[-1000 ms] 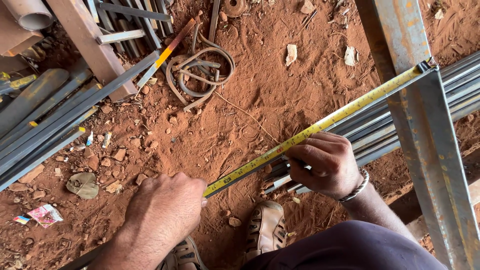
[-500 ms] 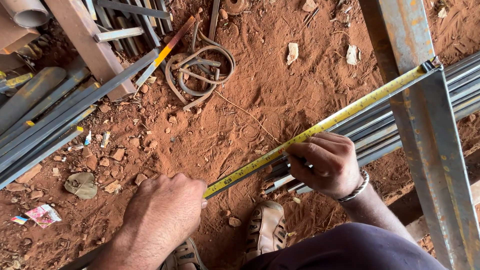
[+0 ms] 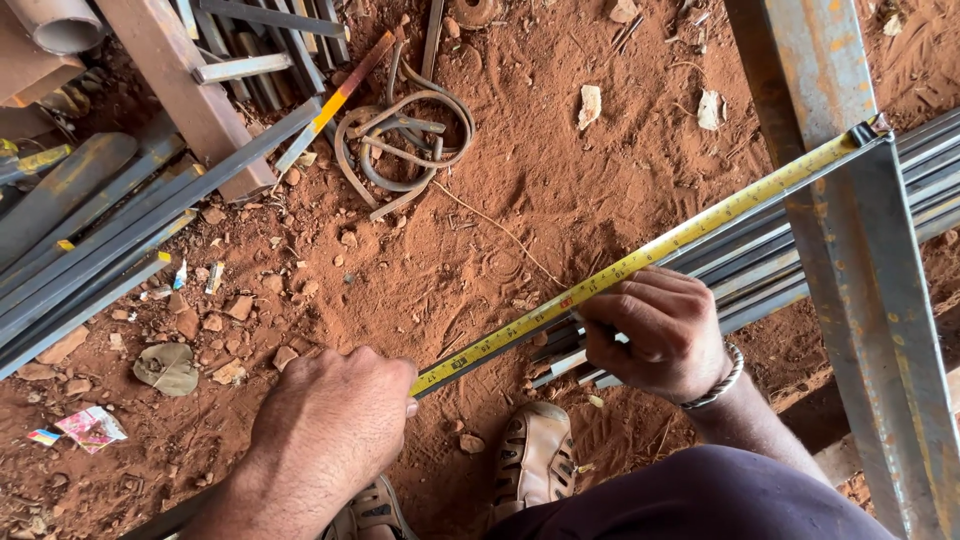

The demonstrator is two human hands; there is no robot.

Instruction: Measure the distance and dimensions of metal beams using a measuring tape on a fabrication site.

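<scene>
Stretching a yellow tape measure along steel bars over red dirt

Seen from above, a yellow tape measure (image 3: pixel 640 265) runs in a straight slanted line from lower left to upper right. Its hooked tip sits at the upper right, caught at the edge of a rusty upright steel post (image 3: pixel 850 230). The left hand (image 3: pixel 325 430), low and left of centre, is closed into a fist at the tape's near end, knuckles up; the tape case itself is hidden inside it. The right hand (image 3: pixel 660 335), wearing a metal bracelet, is curled shut over the tape near its middle, pressing it onto a bundle of long grey steel bars (image 3: pixel 760 270) that lie beneath the tape and extend off the right edge.

Between the two hands the tape spans bare red ground (image 3: pixel 520 200). Two sandalled feet (image 3: pixel 535 460) stand just below that span. Open dirt, strewn with small stones, stretches above the tape toward the centre top. To the upper left lie more steel bars (image 3: pixel 100 250), packed close, and a loose coil of bent metal strip (image 3: pixel 400 140) rests near them, well apart from both hands.
</scene>
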